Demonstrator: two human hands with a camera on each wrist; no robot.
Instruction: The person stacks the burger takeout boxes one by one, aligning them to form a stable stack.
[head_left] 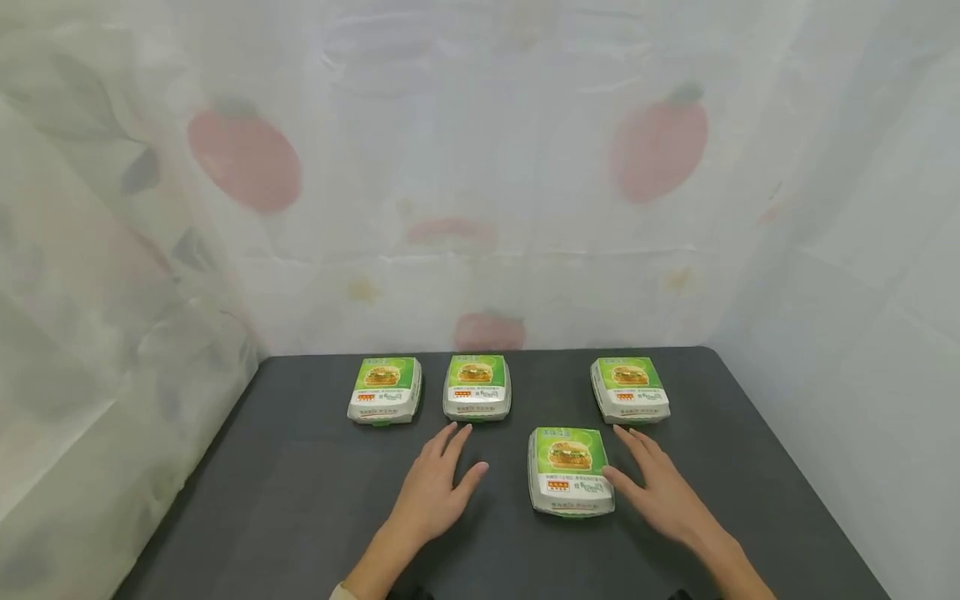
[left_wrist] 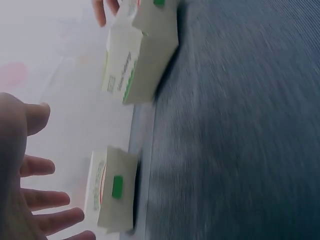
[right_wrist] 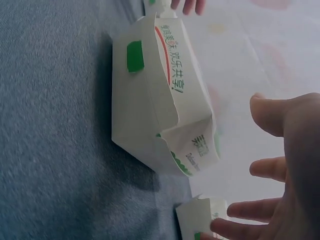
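between left hand (head_left: 435,492) and right hand (head_left: 662,492), from the head view, see nearest box (head_left: 572,473) on dark tabletop (head_left: 300,508), close beside right thumb; cannot tell whether touching. see both hands relaxed, released. just beyond left fingertips, see middle box (head_left: 477,387), with left box (head_left: 384,390) farther left; just beyond right fingertips, see far right box (head_left: 630,390). from left wrist, see fingers spread loosely, nearest box on thumb side. from right wrist, see likewise.

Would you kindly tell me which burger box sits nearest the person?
The front box, between the left hand and right hand; the other three boxes form a row by the table's far edge.
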